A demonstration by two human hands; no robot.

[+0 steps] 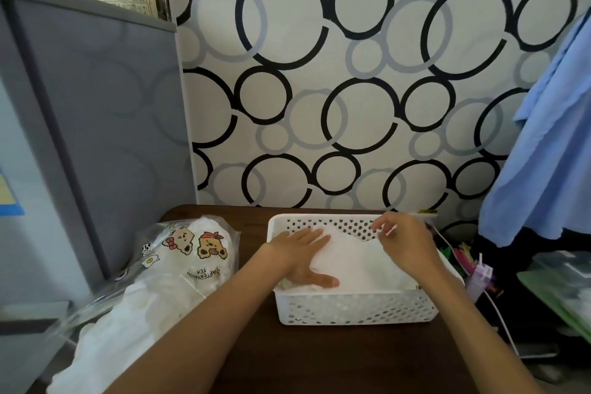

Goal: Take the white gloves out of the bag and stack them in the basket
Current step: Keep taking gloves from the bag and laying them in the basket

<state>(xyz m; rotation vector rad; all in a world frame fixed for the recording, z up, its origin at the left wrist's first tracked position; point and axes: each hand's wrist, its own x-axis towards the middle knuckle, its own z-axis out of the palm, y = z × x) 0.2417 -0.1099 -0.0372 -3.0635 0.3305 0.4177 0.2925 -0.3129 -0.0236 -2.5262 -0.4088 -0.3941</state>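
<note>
The basket [355, 309] sits square on the table [319, 358], its long side toward the person, probably so both hands can reach in from the near edge. The left hand [303, 257] lies flat on the gloves [351, 259] already in the basket, fingers straight and spread, thumb toward the near wall; it seems to be pressing the pile down to keep the stack level. The right hand [407, 241] is over the far right part of the pile, fingers loosely curled; it looks to be pinching or tweaking a glove's edge, but whether it actually grips cloth I cannot tell, since white blurs into white there. The gloves fill the basket's middle, under the left palm and just left of the right hand's fingertips. The bag [179, 265] lies left of the basket, apart from it, near the left forearm, and looks to be full of more white gloves, so the job appears far from finished.
</note>
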